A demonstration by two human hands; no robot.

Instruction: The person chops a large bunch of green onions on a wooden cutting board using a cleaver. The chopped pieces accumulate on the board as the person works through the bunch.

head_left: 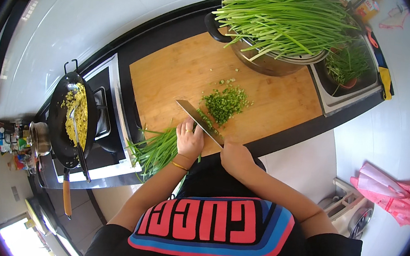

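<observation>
My right hand (236, 155) is closed around the handle of a kitchen knife (197, 119), whose wide blade points to the far left over the wooden cutting board (166, 67). Just left of the blade, my left hand (189, 139) presses down on a bunch of long green chives (158, 148), its fingers curled around them. The uncut stalks trail off the board's near left corner. Against the blade's right side lies a heap of finely chopped chives (226, 104), with a few loose bits scattered beyond it.
A large steel pot (265, 64) holds a tall pile of long green stalks (284, 24) at the far right. Beside it, a sink (331, 103) contains more greens. To the left, a black wok (59, 129) with yellow scrambled egg (79, 111) and a spatula sits on the stove.
</observation>
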